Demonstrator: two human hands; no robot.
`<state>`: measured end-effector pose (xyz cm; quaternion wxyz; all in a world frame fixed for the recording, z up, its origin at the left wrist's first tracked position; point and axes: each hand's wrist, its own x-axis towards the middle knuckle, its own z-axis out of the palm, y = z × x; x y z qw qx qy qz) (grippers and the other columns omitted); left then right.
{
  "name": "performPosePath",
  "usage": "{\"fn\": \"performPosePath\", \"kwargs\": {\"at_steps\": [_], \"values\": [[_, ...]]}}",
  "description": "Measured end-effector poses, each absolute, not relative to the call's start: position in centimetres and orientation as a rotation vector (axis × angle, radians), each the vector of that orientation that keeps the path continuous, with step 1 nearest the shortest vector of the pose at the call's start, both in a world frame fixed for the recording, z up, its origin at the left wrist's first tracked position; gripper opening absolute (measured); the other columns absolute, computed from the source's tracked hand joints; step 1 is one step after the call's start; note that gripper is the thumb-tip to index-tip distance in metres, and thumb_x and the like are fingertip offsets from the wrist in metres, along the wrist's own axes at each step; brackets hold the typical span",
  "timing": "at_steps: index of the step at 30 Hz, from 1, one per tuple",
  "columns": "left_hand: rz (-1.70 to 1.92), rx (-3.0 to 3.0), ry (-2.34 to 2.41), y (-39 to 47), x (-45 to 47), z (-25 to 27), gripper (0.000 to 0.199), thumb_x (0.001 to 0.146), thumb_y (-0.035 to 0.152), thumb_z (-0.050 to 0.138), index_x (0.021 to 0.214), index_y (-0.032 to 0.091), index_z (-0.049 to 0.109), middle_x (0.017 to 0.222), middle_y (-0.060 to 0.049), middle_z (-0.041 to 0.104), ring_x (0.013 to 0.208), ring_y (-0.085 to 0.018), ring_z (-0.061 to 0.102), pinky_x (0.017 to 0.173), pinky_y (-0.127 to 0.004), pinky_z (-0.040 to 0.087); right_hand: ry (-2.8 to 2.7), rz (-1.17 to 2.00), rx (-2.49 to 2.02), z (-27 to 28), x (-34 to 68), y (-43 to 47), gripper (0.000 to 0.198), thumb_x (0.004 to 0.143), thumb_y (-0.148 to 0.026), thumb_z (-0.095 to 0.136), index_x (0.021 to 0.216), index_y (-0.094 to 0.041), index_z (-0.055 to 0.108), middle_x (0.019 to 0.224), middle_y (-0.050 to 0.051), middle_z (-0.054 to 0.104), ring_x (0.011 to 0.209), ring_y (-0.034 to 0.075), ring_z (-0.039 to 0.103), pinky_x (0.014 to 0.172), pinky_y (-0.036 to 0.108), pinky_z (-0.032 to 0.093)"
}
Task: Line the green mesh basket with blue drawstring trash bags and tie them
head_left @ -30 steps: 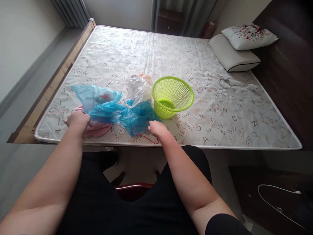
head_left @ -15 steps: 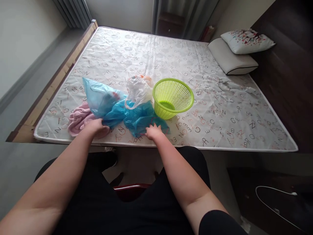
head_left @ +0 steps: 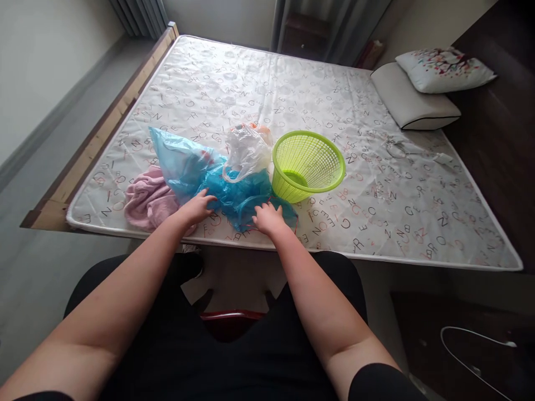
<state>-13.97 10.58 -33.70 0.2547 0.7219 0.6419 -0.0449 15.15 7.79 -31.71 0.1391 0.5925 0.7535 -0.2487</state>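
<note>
A translucent blue plastic bag [head_left: 244,203] lies crumpled along the near side of the mattress. My right hand [head_left: 270,218] rests on its near edge with fingers spread. Beside the bag's left part is my left hand [head_left: 197,209], thumb and fingers apart; whether it touches the plastic I cannot tell. Left of that hand sits a bunched pink cloth [head_left: 148,197]. On top of the blue bag leans a white plastic bag [head_left: 247,153] with something orange showing through. A green mesh basket [head_left: 308,167] stands upright just beyond my right hand, with nothing visible inside.
The mattress [head_left: 401,211], printed with letters, spans the view, with a wooden bed frame [head_left: 104,136] along its left. Two pillows lie at the far right, one patterned [head_left: 447,69] and one plain [head_left: 413,103]. A white cable [head_left: 449,351] runs over a dark surface at lower right.
My left hand has moved right, off the pink cloth to the blue bag's side. My right hand stays at the blue bag. The whole view has shifted slightly.
</note>
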Motion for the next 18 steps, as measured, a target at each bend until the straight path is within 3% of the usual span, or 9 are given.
{"fn": "performPosePath", "kwargs": {"at_steps": [2,4,8,11,13,18], "values": [[-0.259,1.811,1.826,11.0,-13.4,-35.0,0.077,0.08,0.024,0.077,0.156,0.019,0.062,0.165,-0.022,0.054,0.151,-0.036,0.057,0.12,-0.037,0.048,2.229,-0.74,1.702,-31.8,15.0,7.7,0.046,0.112,-0.036,0.047,0.152,-0.019,0.062,0.165,0.022,0.055,0.164,0.039,0.036,0.129,0.074,0.029],[-0.32,1.713,1.914,11.2,-13.8,-35.5,0.085,0.074,0.023,0.08,0.156,0.013,0.059,0.15,-0.027,0.065,0.136,-0.042,0.067,0.11,-0.042,0.054,2.24,-0.763,1.682,-31.9,15.0,7.8,0.045,0.112,-0.036,0.048,0.151,-0.019,0.063,0.164,0.022,0.055,0.164,0.039,0.037,0.128,0.074,0.032],[-0.235,1.646,2.078,12.1,-15.7,-33.6,0.068,0.08,0.026,0.074,0.146,0.012,0.066,0.131,-0.026,0.076,0.121,-0.044,0.073,0.099,-0.046,0.056,2.198,-0.783,1.673,-32.4,15.3,8.0,0.044,0.111,-0.037,0.051,0.149,-0.019,0.065,0.162,0.022,0.057,0.162,0.042,0.039,0.126,0.074,0.034],[0.213,1.546,2.22,13.0,-16.8,-30.8,0.048,0.08,0.027,0.07,0.126,0.015,0.078,0.114,-0.016,0.081,0.109,-0.039,0.074,0.095,-0.043,0.055,2.198,-0.779,1.695,-32.3,15.4,8.2,0.042,0.111,-0.035,0.051,0.146,-0.017,0.066,0.159,0.022,0.059,0.159,0.041,0.043,0.126,0.074,0.034],[0.569,1.386,2.174,13.3,-17.2,-29.1,0.039,0.079,0.027,0.068,0.113,0.013,0.08,0.096,-0.01,0.079,0.093,-0.029,0.071,0.085,-0.037,0.055,2.25,-0.764,1.729,-32.0,15.3,8.3,0.04,0.111,-0.034,0.05,0.143,-0.018,0.068,0.156,0.021,0.062,0.154,0.038,0.049,0.126,0.072,0.034],[1.102,1.206,2.05,13.4,-17.4,-26.5,0.027,0.085,0.02,0.059,0.104,0.008,0.074,0.073,0.001,0.056,0.07,-0.013,0.049,0.065,-0.024,0.044,2.472,-0.794,1.892,-31.5,14.5,8.4,0.034,0.11,-0.028,0.05,0.135,-0.022,0.071,0.148,0.014,0.071,0.136,0.031,0.065,0.122,0.059,0.043]]}}
